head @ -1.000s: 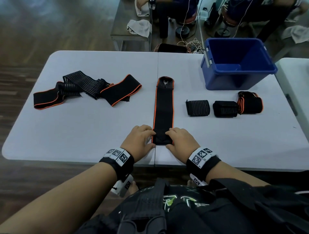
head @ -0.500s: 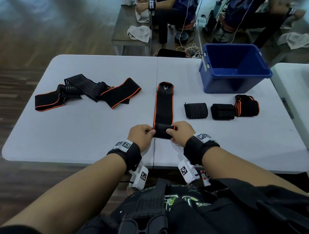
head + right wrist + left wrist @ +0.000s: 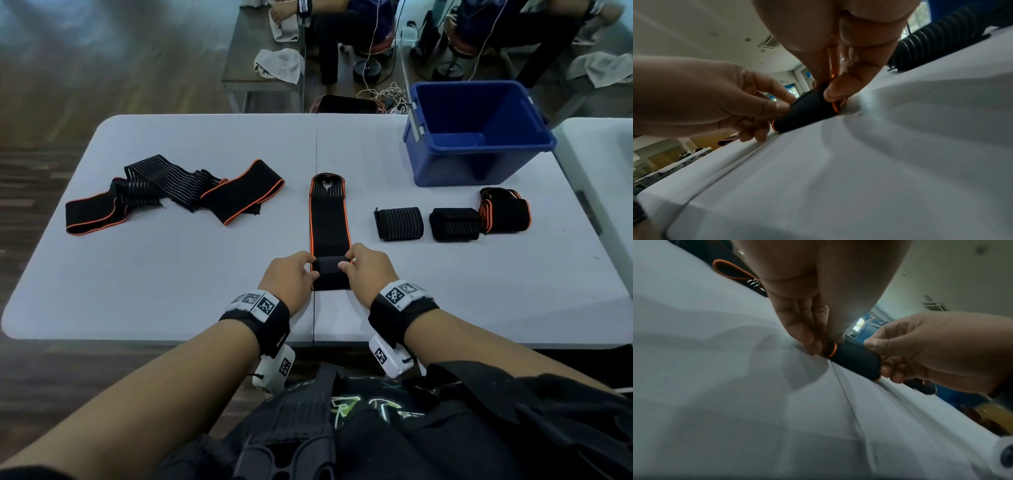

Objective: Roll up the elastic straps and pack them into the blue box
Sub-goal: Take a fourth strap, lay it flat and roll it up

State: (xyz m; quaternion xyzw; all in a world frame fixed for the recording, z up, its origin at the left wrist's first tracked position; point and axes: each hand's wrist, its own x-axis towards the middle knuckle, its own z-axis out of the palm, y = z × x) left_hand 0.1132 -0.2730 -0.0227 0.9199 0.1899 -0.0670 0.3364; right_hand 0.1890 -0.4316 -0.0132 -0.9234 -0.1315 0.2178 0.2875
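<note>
Three rolled straps (image 3: 452, 222) are sitting in a row on the right of the desk (image 3: 171, 274), just in front of the blue box (image 3: 479, 164) at the far right corner — nothing lying between the row and the box. A loose pile of unrolled straps (image 3: 171, 193) is lying at far left, well apart from the hands. Behind the desk a bench with towels (image 3: 279, 65) and seated people are showing, cut off by the top edge.

The box's floor is partly hidden by its near wall. Both wrist views are blurring at the edges; fingertips under the roll are hard to make out.

The strap (image 3: 329, 222) being worked is lying flat at desk centre over the seam, long axis running straight away from the person, looped end pointing far. Its near end is turning into a small roll (image 3: 330, 272) lying crosswise. The left hand (image 3: 291, 279) is pinching the roll's left end, the right hand (image 3: 368, 272) is pinching the right end — each grip curling thumb and fingers around it.
</note>
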